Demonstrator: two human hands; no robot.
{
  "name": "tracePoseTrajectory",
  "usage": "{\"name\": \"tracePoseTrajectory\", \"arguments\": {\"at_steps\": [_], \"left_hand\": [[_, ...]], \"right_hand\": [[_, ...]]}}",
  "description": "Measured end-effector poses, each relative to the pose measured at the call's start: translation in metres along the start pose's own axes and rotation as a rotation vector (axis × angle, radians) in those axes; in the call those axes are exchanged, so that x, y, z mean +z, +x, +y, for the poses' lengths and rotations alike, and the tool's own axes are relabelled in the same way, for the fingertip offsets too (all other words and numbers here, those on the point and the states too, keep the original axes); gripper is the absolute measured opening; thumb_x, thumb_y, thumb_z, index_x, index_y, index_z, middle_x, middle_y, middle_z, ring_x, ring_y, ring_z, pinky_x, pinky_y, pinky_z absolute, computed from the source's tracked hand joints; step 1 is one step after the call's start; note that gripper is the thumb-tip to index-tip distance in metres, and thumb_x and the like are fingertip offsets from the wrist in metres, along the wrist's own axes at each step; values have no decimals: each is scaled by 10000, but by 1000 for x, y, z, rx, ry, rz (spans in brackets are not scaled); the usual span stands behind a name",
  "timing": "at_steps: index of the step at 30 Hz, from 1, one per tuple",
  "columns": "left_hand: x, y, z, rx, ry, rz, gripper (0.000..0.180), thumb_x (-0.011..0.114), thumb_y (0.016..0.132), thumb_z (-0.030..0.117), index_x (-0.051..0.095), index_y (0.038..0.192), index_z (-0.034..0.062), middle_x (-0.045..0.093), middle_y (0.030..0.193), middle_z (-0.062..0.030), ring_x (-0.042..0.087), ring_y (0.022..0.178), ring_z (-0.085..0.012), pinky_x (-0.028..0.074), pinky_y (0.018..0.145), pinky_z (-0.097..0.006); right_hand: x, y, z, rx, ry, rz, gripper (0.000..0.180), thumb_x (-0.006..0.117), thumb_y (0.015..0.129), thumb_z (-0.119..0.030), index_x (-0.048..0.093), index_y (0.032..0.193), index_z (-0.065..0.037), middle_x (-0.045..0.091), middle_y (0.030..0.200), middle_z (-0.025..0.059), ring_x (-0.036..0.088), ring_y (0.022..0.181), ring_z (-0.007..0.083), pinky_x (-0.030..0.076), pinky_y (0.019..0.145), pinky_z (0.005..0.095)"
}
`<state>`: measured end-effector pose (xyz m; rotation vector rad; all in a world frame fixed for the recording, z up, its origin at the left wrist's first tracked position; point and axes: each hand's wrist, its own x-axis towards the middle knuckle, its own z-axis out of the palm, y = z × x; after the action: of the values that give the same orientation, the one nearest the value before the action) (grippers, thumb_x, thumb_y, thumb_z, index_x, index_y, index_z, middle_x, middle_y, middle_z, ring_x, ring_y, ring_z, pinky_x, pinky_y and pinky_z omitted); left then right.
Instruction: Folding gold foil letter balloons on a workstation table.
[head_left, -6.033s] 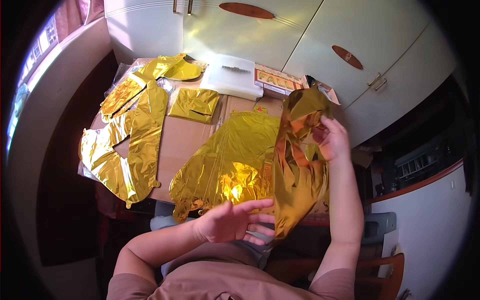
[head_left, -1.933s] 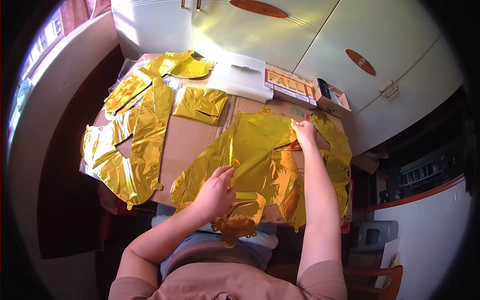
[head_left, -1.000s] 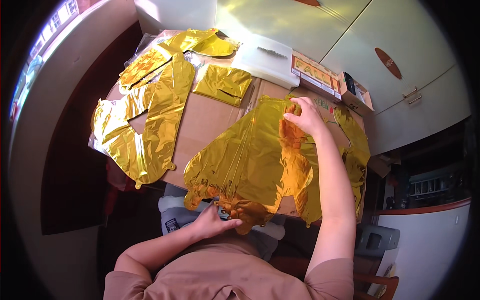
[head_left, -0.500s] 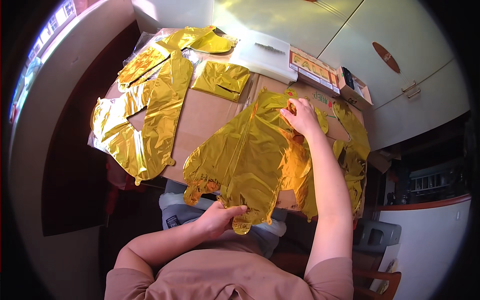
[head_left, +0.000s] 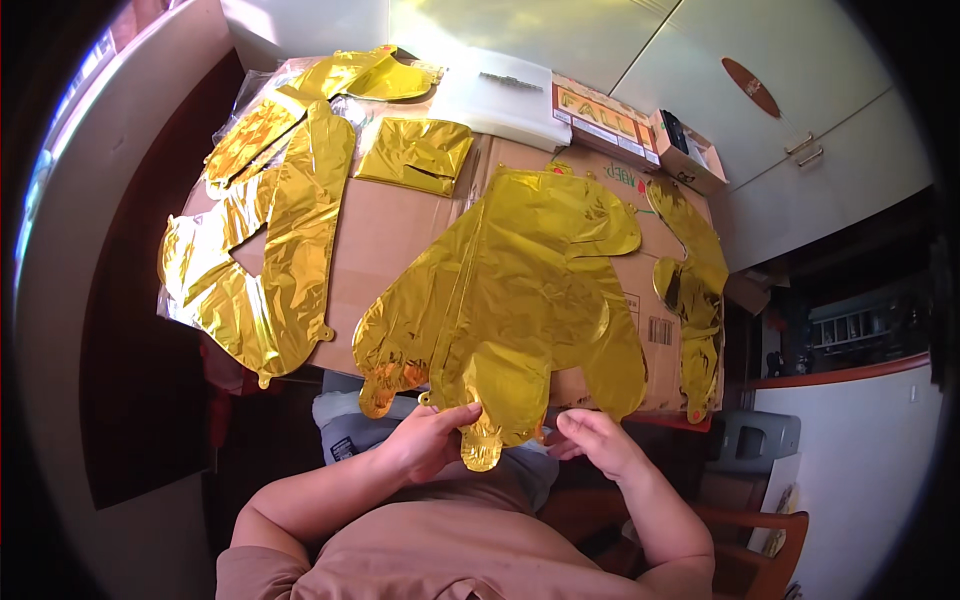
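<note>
A flat, uninflated gold foil balloon [head_left: 515,290] spreads over the cardboard, its near end hanging past the front edge over my lap. My left hand [head_left: 430,440] pinches that near end, thumb on top beside a rounded tab. Just right of the same end is my right hand [head_left: 600,440], thumb and fingers apart and pointing at the foil's near edge; no foil shows between them. A second gold foil balloon [head_left: 310,220], with a triangular opening, lies to the left. Another gold foil balloon [head_left: 700,290], narrow and curved, lies at the right.
Cardboard [head_left: 400,220] covers the table. A folded gold foil piece [head_left: 415,155] lies behind, with more gold foil [head_left: 340,80] at the far left. Along the back stand a white box [head_left: 500,100], an orange-and-white box [head_left: 605,120] and a small open box [head_left: 690,150]. White cabinets [head_left: 780,190] rise behind.
My right hand has left the balloon's far part and come back to its near edge. The balloon's right side now lies flatter and more spread. My left hand keeps its hold.
</note>
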<state>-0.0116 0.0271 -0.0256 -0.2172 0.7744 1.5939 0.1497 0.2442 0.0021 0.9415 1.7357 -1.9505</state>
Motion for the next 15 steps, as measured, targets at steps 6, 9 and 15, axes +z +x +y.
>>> {"name": "tracePoseTrajectory", "arguments": {"at_steps": [6,9,15], "left_hand": [[12,-9,5,-89,213,54,338,569,967,199,544,1249,12,633,1174,-123,645,1013,-239,523,882,-410],[-5,-13,12,-121,266,-2,319,616,942,241,584,1197,51,657,1110,-84,659,907,-189,537,829,-394],[-8,-16,38,-77,209,51,305,595,946,225,553,1202,65,634,1127,-77,632,992,-207,518,896,-466]], "right_hand": [[39,28,6,-101,729,-90,217,585,959,-200,636,1067,-19,669,1000,77,643,912,148,509,867,305],[47,28,-2,-135,691,-74,215,566,934,-95,616,1107,22,674,1049,103,655,954,180,519,878,329],[37,26,-10,-82,631,-145,273,591,864,-46,611,1122,38,679,1051,100,659,948,175,515,859,312]]}}
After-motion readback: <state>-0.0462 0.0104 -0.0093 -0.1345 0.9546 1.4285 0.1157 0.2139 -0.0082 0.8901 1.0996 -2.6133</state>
